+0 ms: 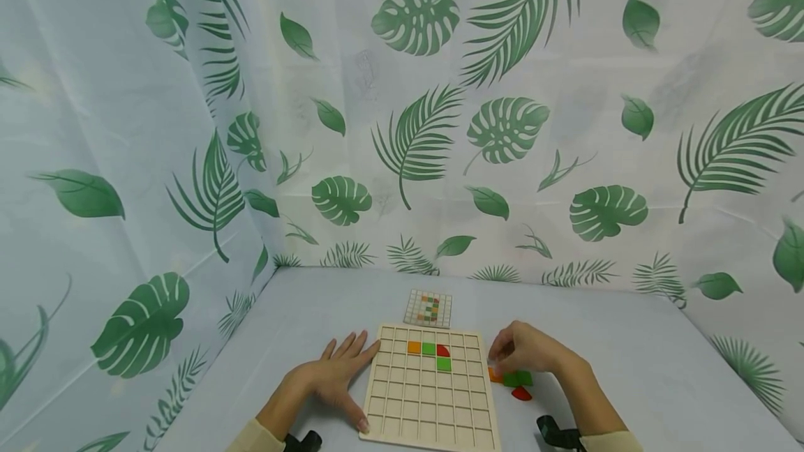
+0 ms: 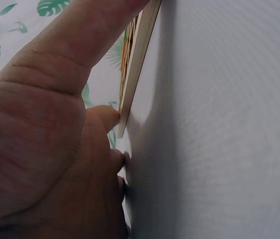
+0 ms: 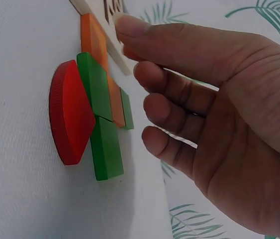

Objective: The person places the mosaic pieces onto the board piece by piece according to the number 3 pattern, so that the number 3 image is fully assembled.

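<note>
A pale wooden grid board point(image 1: 429, 400) lies on the table. In its upper cells sit an orange square point(image 1: 414, 347), two green squares point(image 1: 444, 364) and a red quarter-round piece point(image 1: 442, 351). My left hand point(image 1: 336, 377) rests spread along the board's left edge, thumb near its lower corner, index finger higher up. Past the board's right edge, my right hand point(image 1: 526, 346) hovers over loose pieces, its fingers bent and thumb close to the index finger. No piece shows between them. Below it are orange tiles point(image 3: 94, 42), green tiles point(image 3: 107, 149) and a red quarter-round tile point(image 3: 71, 114).
Behind the board lies a small pattern card point(image 1: 429, 309) with a coloured grid. White cloth with green leaf prints point(image 1: 417, 145) hangs at the back and left of the pale table point(image 1: 339, 291). Dark wrist straps point(image 1: 557, 434) sit on both forearms.
</note>
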`<action>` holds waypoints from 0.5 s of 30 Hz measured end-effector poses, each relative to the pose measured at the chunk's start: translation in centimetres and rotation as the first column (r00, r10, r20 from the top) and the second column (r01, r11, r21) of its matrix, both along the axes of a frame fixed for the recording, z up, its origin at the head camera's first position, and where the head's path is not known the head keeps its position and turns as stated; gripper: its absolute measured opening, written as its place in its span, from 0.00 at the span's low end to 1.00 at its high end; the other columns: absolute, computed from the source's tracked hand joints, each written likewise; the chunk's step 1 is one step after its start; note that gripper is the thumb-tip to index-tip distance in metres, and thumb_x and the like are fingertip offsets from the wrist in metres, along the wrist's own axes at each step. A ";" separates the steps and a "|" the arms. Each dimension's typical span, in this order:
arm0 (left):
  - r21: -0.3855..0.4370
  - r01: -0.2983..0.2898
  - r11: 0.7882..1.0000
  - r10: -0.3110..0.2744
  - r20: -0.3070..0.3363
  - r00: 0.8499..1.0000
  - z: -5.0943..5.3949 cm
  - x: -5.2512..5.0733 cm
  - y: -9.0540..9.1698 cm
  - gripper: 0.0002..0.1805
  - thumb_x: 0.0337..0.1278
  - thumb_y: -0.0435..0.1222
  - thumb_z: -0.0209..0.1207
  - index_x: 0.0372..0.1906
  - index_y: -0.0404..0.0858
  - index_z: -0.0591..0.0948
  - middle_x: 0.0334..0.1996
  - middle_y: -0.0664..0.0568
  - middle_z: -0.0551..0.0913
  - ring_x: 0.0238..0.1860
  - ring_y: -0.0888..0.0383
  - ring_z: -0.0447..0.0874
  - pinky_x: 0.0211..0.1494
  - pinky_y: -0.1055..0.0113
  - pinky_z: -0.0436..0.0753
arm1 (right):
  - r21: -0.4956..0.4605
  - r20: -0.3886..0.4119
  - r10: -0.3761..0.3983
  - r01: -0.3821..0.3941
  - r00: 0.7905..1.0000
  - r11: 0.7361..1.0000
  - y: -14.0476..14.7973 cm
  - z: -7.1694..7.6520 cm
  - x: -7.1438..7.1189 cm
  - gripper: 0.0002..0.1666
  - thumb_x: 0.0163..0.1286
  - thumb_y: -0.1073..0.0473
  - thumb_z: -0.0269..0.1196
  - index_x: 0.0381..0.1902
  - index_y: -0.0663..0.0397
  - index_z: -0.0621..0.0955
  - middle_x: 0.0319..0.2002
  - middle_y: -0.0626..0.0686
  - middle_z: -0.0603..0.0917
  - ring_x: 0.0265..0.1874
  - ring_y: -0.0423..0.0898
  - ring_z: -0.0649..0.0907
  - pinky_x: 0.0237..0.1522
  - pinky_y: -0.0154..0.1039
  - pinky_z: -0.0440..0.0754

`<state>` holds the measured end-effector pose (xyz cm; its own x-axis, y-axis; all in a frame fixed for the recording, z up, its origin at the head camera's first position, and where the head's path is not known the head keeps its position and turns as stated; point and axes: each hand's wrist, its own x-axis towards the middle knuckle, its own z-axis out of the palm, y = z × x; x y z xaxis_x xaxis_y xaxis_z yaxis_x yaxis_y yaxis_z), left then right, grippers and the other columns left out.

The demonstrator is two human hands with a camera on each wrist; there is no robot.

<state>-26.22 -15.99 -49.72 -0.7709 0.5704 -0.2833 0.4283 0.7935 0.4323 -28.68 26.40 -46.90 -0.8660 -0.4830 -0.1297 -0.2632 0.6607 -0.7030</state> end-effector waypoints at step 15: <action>0.005 0.004 1.000 -0.004 0.003 1.000 0.5 0.4 0.2 0.76 0.34 0.66 0.79 0.86 0.51 0.45 0.86 0.41 0.38 0.86 0.38 0.32 0.82 0.32 0.35 | 0.073 -0.004 0.062 -0.062 0.998 0.995 -0.5 -0.5 0.1 0.14 0.51 0.64 0.82 0.31 0.53 0.85 0.28 0.48 0.83 0.29 0.45 0.78 0.30 0.36 0.77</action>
<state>-25.84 -15.82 -49.21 -0.7677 0.5752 -0.2825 0.4303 0.7894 0.4378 -28.58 25.93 -47.35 -0.8356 -0.5251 -0.1612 -0.3091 0.6921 -0.6523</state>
